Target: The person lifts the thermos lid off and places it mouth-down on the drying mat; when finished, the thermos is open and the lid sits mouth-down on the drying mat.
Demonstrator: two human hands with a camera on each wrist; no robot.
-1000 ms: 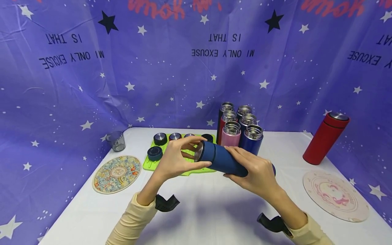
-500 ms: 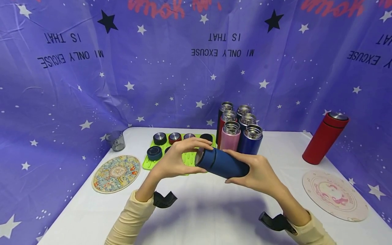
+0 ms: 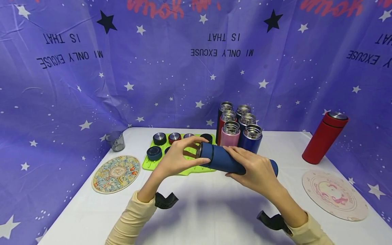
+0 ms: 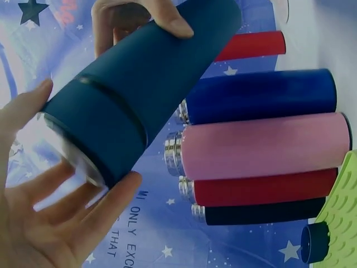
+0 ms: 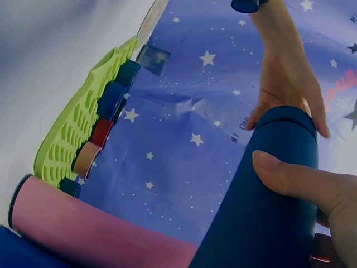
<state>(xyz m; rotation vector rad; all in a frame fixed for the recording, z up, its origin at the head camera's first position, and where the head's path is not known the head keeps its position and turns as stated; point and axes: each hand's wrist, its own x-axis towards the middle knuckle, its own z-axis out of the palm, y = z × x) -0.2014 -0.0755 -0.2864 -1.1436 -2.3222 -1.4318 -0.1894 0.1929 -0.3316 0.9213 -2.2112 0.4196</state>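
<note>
A dark blue thermos flask (image 3: 226, 160) is held tilted above the table, its capped end towards the left. My right hand (image 3: 255, 170) grips its body, thumb and fingers on opposite sides. Around the blue lid (image 4: 97, 131) curls my left hand (image 3: 176, 160), thumb on one edge and fingertips on the other. The lid has a silvery top, and a thin black ring marks where it meets the body. In the right wrist view the right thumb (image 5: 279, 170) lies along the flask's side, while the left hand reaches in at the lid end.
Several uncapped flasks, among them a pink one (image 3: 230, 137), stand behind. A green mat (image 3: 149, 165) carries several lids. A capped red flask (image 3: 324, 139) and a pink round placemat (image 3: 333, 195) are at right; a floral placemat (image 3: 116, 175) and grey glass (image 3: 115, 141) at left.
The flask dipped towards me and came back up, its base showing again behind the right hand. The left fingers shifted along with the lid; the right hand changed its hold slightly.
</note>
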